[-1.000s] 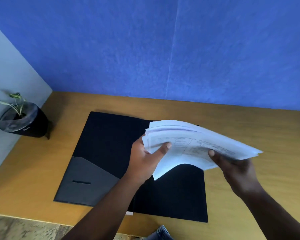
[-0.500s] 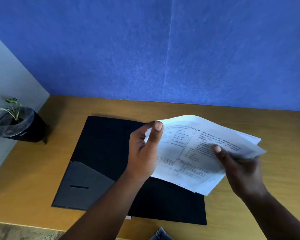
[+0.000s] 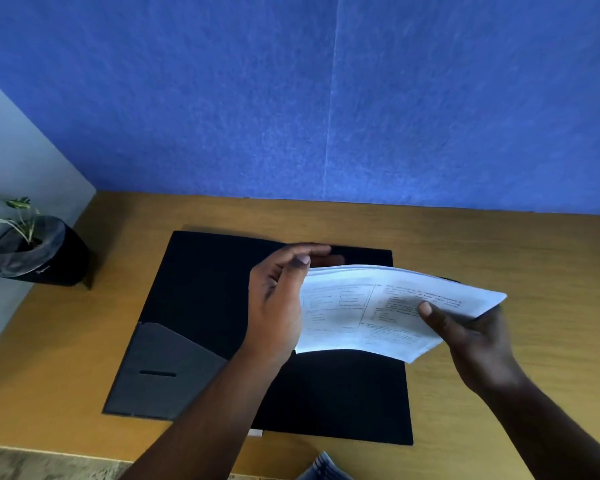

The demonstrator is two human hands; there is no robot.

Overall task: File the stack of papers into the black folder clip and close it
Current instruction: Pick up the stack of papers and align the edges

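The black folder [image 3: 201, 292] lies open and flat on the wooden desk, with a grey inner pocket [image 3: 167, 368] on its left half. Above its right half I hold a stack of printed white papers [image 3: 374, 310], sagging in the middle. My left hand [image 3: 278, 303] grips the stack's left edge, fingers behind and thumb in front. My right hand [image 3: 465, 334] pinches the right end, thumb on top. The folder's clip is hidden behind the papers.
A small plant in a black pot [image 3: 35, 251] stands at the desk's far left by the grey side panel. A blue wall [image 3: 326, 98] backs the wooden desk [image 3: 516, 258]. The desk's near edge runs along the bottom of the view.
The stack has been turned and squared between both hands. My left hand shifted from gripping under the corner to pressing the left edge; the papers now lie flatter and lower over the folder.
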